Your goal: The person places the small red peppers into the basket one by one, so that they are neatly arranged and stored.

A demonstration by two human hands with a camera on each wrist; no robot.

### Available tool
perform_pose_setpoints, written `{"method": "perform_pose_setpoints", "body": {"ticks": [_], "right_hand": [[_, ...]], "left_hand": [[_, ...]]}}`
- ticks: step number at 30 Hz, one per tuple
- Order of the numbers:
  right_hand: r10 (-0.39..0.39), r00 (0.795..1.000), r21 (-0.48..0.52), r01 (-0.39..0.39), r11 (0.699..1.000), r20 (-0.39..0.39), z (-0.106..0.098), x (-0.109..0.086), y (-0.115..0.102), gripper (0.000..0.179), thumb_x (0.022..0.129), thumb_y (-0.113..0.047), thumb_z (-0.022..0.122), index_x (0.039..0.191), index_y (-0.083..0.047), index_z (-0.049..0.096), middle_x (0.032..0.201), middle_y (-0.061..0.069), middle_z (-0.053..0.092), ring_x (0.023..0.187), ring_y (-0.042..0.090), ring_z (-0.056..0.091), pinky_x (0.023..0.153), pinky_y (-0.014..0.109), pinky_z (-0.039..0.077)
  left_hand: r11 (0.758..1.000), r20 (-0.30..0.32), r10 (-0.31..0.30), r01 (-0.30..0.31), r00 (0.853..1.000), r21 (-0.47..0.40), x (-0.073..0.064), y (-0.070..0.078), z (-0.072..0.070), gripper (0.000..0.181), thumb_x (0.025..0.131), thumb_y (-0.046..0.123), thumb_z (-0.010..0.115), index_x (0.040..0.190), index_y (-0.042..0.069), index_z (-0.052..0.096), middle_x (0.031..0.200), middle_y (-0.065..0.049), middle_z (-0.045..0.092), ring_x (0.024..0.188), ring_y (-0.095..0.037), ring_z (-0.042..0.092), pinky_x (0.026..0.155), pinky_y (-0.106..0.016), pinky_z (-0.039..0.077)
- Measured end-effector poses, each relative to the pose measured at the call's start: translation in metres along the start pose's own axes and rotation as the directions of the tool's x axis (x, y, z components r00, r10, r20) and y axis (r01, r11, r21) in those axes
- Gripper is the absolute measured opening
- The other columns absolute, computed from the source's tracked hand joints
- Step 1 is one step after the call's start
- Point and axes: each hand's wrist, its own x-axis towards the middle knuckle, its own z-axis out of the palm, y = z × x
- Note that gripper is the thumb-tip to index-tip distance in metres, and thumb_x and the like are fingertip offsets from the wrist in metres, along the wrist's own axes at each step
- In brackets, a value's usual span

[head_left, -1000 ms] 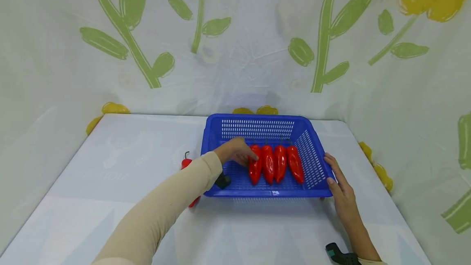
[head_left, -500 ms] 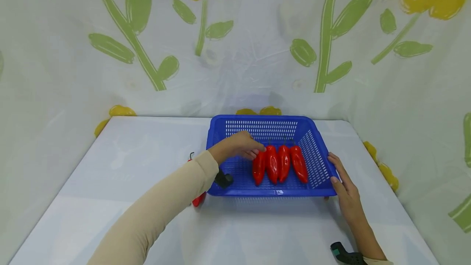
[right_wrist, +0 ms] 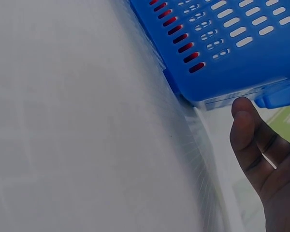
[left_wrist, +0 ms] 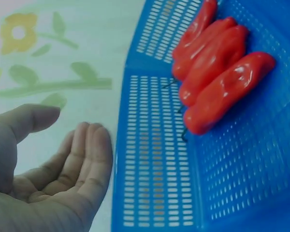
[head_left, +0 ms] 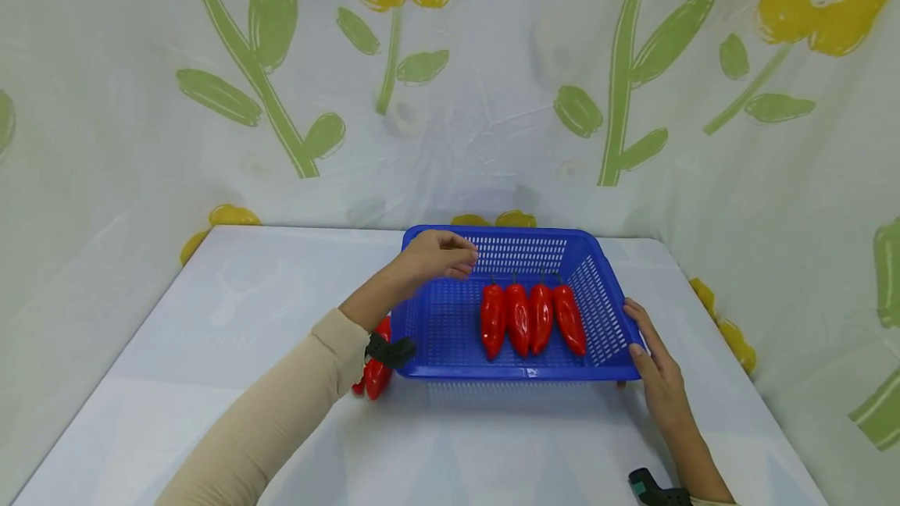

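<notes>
Red peppers point(head_left: 518, 320), four of them, are lying side by side inside the blue basket point(head_left: 450, 330), nearer its right end than its left, their dark stems pointing to its far wall and their tips to its near wall. The one closest to the basket's right end is slanting, its tip leaning toward that end. Bare blue mesh is showing to the left of the row. My left hand point(head_left: 436, 256) is hanging over the basket's far left part, apart from the peppers, its thumb standing away from loosely curved fingers. My right hand point(head_left: 658, 369) is touching the rim at the basket's right end; I cannot tell whether its hidden fingers are curling round underneath. More red peppers point(head_left: 378, 377) are lying on the white table point(head_left: 281, 318) just left of the basket, partly covered by my beige sleeve point(head_left: 281, 412) and wrist, so I cannot tell how many. One black wrist device point(head_left: 392, 350) is showing by the basket's near left corner, and another black device point(head_left: 654, 489) is sitting on my right wrist, below the basket's near right corner. Behind the basket, a white sheet point(head_left: 478, 147) with yellow flowers and green leaves is hanging.
</notes>
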Motion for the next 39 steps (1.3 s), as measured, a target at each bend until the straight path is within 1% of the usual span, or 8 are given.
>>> {"method": "perform_pose_setpoints", "body": {"ticks": [4, 11, 14, 18, 21, 25, 32, 39], "right_hand": [[0.001, 1.0, -0.007, -0.001, 1.0, 0.0, 0.0, 0.0, 0.0, 0.05, 0.107, -0.027, 0.041, 0.157, -0.03, 0.035, 0.161, -0.013, 0.027, 0.148, 0.01, 0.024, 0.102, 0.065, 0.035], [-0.001, 1.0, 0.009, 0.001, 1.0, -0.004, 0.001, -0.001, 0.002, 0.05, 0.107, -0.027, 0.04, 0.156, -0.029, 0.035, 0.162, -0.012, 0.027, 0.149, 0.013, 0.023, 0.103, 0.068, 0.033], [0.003, 1.0, 0.007, -0.003, 1.0, -0.004, 0.002, -0.002, 0.002, 0.05, 0.107, -0.028, 0.041, 0.157, -0.031, 0.034, 0.162, -0.012, 0.027, 0.149, 0.015, 0.023, 0.101, 0.067, 0.035], [0.002, 1.0, 0.008, -0.002, 1.0, -0.009, 0.003, -0.002, 0.002, 0.05, 0.107, -0.028, 0.041, 0.157, -0.031, 0.034, 0.161, -0.013, 0.027, 0.149, 0.016, 0.023, 0.101, 0.066, 0.036], [-0.003, 1.0, 0.012, 0.003, 1.0, -0.01, 0.004, -0.002, 0.002, 0.05, 0.107, -0.027, 0.041, 0.157, -0.03, 0.035, 0.162, -0.013, 0.027, 0.149, 0.015, 0.022, 0.102, 0.068, 0.035], [-0.007, 1.0, 0.005, 0.007, 1.0, -0.012, 0.004, -0.001, 0.001, 0.05, 0.107, -0.029, 0.041, 0.156, -0.031, 0.034, 0.161, -0.013, 0.027, 0.149, 0.017, 0.023, 0.101, 0.066, 0.036], [0.001, 1.0, 0.017, -0.001, 1.0, -0.007, 0.003, -0.001, 0.0, 0.05, 0.107, -0.027, 0.041, 0.156, -0.03, 0.035, 0.162, -0.012, 0.026, 0.149, 0.014, 0.021, 0.103, 0.07, 0.032], [0.001, 1.0, 0.001, -0.001, 1.0, -0.015, 0.003, -0.002, -0.001, 0.05, 0.107, -0.029, 0.041, 0.156, -0.032, 0.035, 0.162, -0.012, 0.026, 0.149, 0.015, 0.022, 0.101, 0.07, 0.034]], "left_hand": [[0.997, -0.047, 0.073, -0.072, 0.996, 0.016, -0.011, -0.006, -0.011, 0.031, 0.097, 0.017, 0.066, 0.122, -0.002, 0.063, 0.114, -0.016, 0.067, 0.099, -0.026, 0.069, 0.094, -0.041, 0.055], [0.992, -0.108, 0.128, -0.129, 0.986, 0.0, -0.026, -0.014, -0.017, 0.027, 0.097, 0.024, 0.067, 0.118, 0.005, 0.066, 0.112, -0.013, 0.069, 0.098, -0.024, 0.07, 0.099, -0.042, 0.052], [0.983, -0.146, 0.174, -0.18, 0.974, -0.032, -0.033, -0.019, -0.019, 0.027, 0.098, 0.022, 0.066, 0.118, 0.005, 0.066, 0.112, -0.016, 0.068, 0.097, -0.025, 0.07, 0.096, -0.04, 0.054], [0.967, -0.212, 0.231, -0.248, 0.949, -0.056, -0.046, -0.025, -0.024, 0.028, 0.097, 0.022, 0.068, 0.119, 0.005, 0.065, 0.111, -0.019, 0.067, 0.095, -0.027, 0.069, 0.092, -0.038, 0.056], [0.964, -0.249, 0.245, -0.264, 0.937, -0.044, -0.058, -0.031, -0.027, 0.031, 0.096, 0.025, 0.069, 0.12, 0.007, 0.065, 0.111, -0.018, 0.067, 0.096, -0.025, 0.069, 0.093, -0.038, 0.055], [0.962, -0.273, 0.247, -0.27, 0.93, -0.048, -0.07, -0.042, -0.032, 0.036, 0.096, 0.029, 0.069, 0.123, 0.006, 0.063, 0.111, -0.014, 0.068, 0.098, -0.024, 0.069, 0.094, -0.036, 0.055], [0.939, -0.334, 0.267, -0.322, 0.904, -0.121, -0.083, -0.058, -0.04, 0.042, 0.096, 0.027, 0.069, 0.126, -0.001, 0.06, 0.116, -0.021, 0.065, 0.104, -0.039, 0.066, 0.094, -0.031, 0.054], [0.939, -0.384, 0.261, -0.325, 0.886, -0.11, -0.092, -0.069, -0.043, 0.039, 0.098, 0.028, 0.066, 0.126, 0.002, 0.06, 0.117, -0.022, 0.065, 0.101, -0.031, 0.069, 0.091, -0.03, 0.055]]}}
